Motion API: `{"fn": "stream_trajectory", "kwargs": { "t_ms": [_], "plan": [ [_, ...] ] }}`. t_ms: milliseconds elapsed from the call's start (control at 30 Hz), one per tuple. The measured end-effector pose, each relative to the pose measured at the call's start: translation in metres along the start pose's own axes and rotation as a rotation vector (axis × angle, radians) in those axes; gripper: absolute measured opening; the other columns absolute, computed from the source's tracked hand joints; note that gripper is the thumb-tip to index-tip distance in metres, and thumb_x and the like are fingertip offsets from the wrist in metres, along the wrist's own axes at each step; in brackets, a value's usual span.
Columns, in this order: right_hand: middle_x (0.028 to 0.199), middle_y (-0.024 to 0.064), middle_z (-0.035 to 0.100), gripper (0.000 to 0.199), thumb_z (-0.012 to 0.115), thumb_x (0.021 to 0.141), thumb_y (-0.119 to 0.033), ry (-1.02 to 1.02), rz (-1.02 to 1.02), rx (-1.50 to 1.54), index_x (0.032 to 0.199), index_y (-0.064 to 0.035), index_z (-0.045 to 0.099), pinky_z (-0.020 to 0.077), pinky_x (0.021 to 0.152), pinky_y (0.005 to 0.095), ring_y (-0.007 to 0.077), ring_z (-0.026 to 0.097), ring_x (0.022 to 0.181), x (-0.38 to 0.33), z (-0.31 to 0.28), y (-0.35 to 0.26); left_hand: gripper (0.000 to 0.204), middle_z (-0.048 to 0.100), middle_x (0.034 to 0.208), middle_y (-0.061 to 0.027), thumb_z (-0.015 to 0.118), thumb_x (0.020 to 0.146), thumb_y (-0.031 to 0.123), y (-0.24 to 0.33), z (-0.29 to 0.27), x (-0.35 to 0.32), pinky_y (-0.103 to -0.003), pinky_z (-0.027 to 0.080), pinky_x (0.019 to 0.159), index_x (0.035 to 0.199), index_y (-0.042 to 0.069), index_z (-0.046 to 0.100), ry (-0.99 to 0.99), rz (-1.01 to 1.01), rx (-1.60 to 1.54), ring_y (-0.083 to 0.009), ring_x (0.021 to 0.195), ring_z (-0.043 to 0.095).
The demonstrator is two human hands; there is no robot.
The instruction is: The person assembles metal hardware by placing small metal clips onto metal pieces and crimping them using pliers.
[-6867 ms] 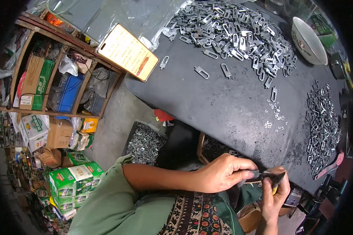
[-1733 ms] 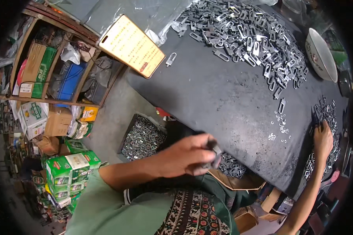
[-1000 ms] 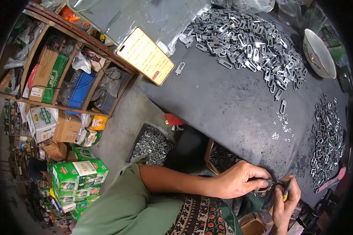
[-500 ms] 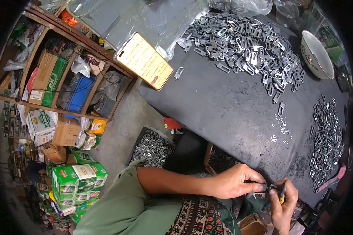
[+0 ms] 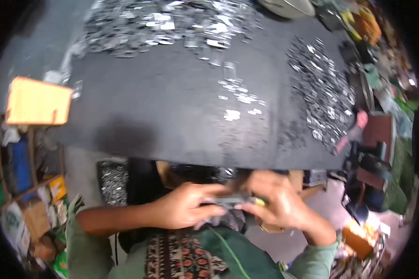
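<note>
Lower center: part pinched in left hand, tool gripped in right hand; part might get dropped if pinch slips.

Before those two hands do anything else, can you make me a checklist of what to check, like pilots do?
1. Left hand pinching the grey thing: ok.
2. Right hand gripping the thing with a yellow part: ok, though it is blurred.
3. How the two held things meet: cannot tell, too blurry.
4. Hands over the black tabletop: not ok, they are in front of its near edge.
5. Small pale bits lying apart from the big pile and the right-hand pile: ok.
6. Lit screen in view at the left: ok.
</note>
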State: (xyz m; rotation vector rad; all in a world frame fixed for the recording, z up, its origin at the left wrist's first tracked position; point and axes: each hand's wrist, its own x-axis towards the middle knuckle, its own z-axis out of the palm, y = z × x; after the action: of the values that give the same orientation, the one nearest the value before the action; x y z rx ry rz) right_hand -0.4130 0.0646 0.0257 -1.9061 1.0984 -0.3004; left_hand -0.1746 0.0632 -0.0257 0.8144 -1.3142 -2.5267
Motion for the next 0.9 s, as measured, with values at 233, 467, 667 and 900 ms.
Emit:
{"fn": "stream_trajectory", "kwargs": {
  "t_ms": [233,467,667,900],
  "plan": [
    [0.087,0.0092,0.051,0.03,0.075,0.075,-0.029,0.45,0.065,-0.954,0.088,-0.0072,0.06,0.0391,0.076,0.0408,0.0276,0.05,0.085,0.025,-0.06,0.037,0.021,0.068,0.09,-0.0049,0.064,0.089,0.006,-0.01,-0.007,-0.003,-0.021,0.045,0.061,0.109,0.001,0.068,0.145,-0.013,-0.247,-0.0085,0.068,0.057],
    [0.089,0.0065,0.048,0.032,0.076,0.07,-0.03,0.355,-0.099,-1.177,0.087,-0.0119,0.055,0.0395,0.083,0.0397,0.0251,0.051,0.091,0.053,-0.083,0.051,0.023,0.067,0.095,-0.0083,0.072,0.085,0.008,-0.007,-0.01,-0.006,-0.026,0.048,0.076,0.106,-0.001,0.069,0.33,0.249,0.141,-0.0133,0.084,0.062],
    [0.089,0.0059,0.049,0.03,0.075,0.071,-0.03,0.319,-0.138,-1.228,0.088,-0.0133,0.056,0.0396,0.083,0.0393,0.024,0.051,0.092,0.057,-0.086,0.053,0.023,0.068,0.099,-0.0098,0.073,0.085,0.008,0.007,-0.008,-0.005,-0.027,0.049,0.078,0.105,-0.001,0.069,0.317,0.125,-0.097,-0.0132,0.09,0.064],
    [0.089,0.0058,0.048,0.03,0.074,0.072,-0.03,0.298,-0.142,-1.238,0.089,-0.0135,0.056,0.0398,0.083,0.0394,0.024,0.051,0.093,0.059,-0.09,0.053,0.017,0.068,0.09,-0.0077,0.071,0.084,0.007,0.007,-0.008,0.0,-0.028,0.049,0.075,0.099,-0.001,0.07,0.345,0.26,0.076,-0.0136,0.082,0.062]
  ]
}}
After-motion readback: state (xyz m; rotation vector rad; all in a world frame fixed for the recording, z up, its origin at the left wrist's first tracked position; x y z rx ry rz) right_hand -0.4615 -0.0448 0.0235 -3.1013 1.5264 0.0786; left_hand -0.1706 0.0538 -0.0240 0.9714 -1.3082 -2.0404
